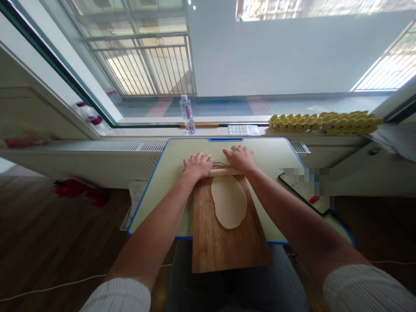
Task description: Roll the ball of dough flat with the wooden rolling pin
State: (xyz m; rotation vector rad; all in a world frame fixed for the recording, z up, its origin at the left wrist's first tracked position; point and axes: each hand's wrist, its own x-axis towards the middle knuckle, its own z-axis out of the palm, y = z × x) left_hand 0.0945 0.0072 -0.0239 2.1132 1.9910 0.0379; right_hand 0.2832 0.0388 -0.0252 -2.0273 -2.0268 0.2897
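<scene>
A flat oval sheet of dough (229, 203) lies on a wooden cutting board (224, 255), which juts past the table's near edge. Across the dough's far end runs a pale rolling pin (225, 172). My left hand (199, 165) presses palm-down on the pin's left end, fingers stretched forward. Over the right end lies my right hand (239, 157), also palm-down with its fingers extended and slightly spread. Both palms cover the pin's ends. A metal handle (220, 163) at the board's far end shows between the hands.
The board rests on a pale table (156, 195) with blue edging. A tablet-like device (305, 190), partly blurred out, lies at the right. On the windowsill stand a clear bottle (187, 115) and yellow egg trays (321, 123). A red fire extinguisher (79, 191) is at floor left.
</scene>
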